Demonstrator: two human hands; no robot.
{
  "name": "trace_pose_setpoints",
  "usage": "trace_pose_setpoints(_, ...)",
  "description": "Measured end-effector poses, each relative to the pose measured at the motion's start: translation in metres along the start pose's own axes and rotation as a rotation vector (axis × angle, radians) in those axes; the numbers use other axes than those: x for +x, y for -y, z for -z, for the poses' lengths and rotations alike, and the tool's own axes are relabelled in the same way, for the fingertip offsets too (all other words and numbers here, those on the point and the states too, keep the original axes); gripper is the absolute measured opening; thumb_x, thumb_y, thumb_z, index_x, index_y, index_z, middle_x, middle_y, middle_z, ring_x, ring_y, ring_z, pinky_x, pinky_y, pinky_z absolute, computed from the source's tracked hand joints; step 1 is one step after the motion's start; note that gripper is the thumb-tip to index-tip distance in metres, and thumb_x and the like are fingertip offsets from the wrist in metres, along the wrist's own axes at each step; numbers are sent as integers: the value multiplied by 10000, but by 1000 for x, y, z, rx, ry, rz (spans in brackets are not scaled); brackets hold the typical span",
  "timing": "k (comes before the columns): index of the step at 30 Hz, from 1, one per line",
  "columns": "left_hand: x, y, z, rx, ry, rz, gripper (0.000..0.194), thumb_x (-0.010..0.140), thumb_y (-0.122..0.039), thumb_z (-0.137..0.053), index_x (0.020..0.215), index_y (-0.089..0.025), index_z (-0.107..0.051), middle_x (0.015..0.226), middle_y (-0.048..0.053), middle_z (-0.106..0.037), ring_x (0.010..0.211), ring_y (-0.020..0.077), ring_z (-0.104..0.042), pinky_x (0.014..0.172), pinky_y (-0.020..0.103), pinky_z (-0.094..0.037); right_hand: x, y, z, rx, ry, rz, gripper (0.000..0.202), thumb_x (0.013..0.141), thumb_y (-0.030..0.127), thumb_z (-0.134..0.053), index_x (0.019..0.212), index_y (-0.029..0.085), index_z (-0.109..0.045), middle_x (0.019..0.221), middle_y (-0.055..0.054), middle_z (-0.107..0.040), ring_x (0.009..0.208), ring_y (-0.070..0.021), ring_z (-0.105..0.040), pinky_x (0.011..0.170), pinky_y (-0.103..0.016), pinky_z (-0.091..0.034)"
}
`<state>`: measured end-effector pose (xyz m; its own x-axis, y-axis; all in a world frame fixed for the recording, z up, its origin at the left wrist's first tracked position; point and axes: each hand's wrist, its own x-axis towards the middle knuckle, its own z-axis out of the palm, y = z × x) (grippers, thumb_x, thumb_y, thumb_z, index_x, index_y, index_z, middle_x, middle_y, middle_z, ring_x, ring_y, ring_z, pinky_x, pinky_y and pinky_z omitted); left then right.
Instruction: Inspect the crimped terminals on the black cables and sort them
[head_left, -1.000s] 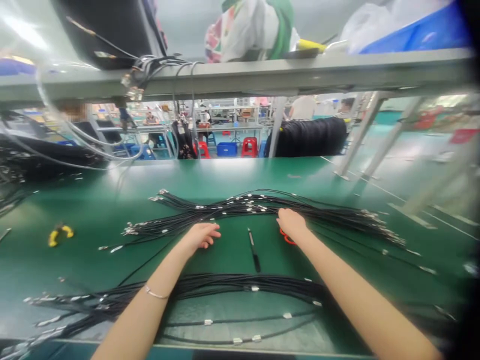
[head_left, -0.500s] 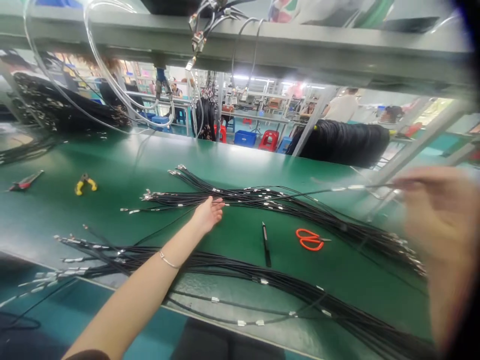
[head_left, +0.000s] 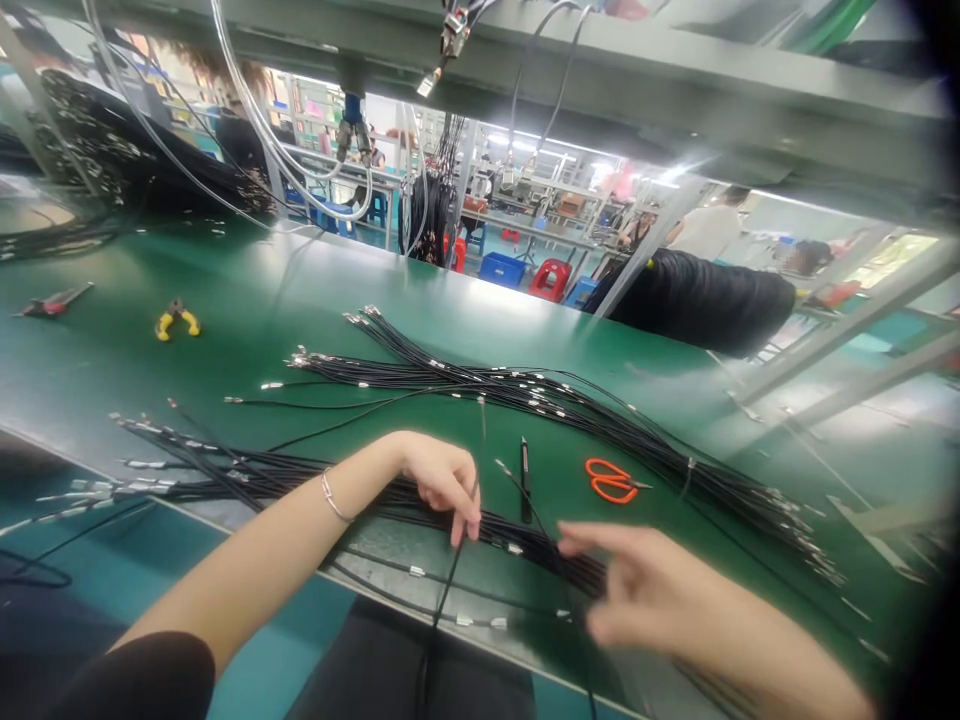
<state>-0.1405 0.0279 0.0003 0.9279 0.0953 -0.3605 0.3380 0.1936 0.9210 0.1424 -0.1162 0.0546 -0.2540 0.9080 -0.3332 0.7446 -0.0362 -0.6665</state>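
Just brought both hands in toward the near edge of the bench (head_left: 247, 290): the left hand (head_left: 442, 475) away from the far bundle (head_left: 480, 380), the right hand (head_left: 649, 580) back from a raised spot out on the right. Now also shows a loose black cable (head_left: 446, 595) running down past the near edge, apart from the far bundle, so presumably being handled singly. To its right shows a second strand (head_left: 581, 650), also dropping past that edge; cannot tell whether part of the same cable.

Pinches the cable between left thumb and fingertips, wrist bent, fingers pointing down over the near bundle (head_left: 255, 472) along the near edge. Reaches the right arm in from the right, index finger stretched out, thumb spread from it, with the strand at the index fingertip; too blurred to tell whether gripped.

Leaves a pen (head_left: 525, 480) and orange-handled scissors (head_left: 609, 481) untouched between the two bundles, farther from the near edge than the hands.
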Motion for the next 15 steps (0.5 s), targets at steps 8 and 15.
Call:
trace_pose_setpoints(8,21,8,16,-365,-652,-162,406,830,-480,-671,879,-79,-631,844,157,-703,417,55,-467,325,156,-285,98,12,-18,3,29,-118,337,788,458,-668,736,157,-525,542,35,-518,424,-73,-466,399,-189,-345)
trace_pose_setpoints(15,31,15,33,-549,-1029,-280,250,997,-357,-415,959,-116,-473,688,72,-643,344,23,-346,314,143,-190,83,-33,11,-54,230,-218,437,787,542,-641,644,156,-495,555,8,-547,450,-62,-450,415,-182,-279)
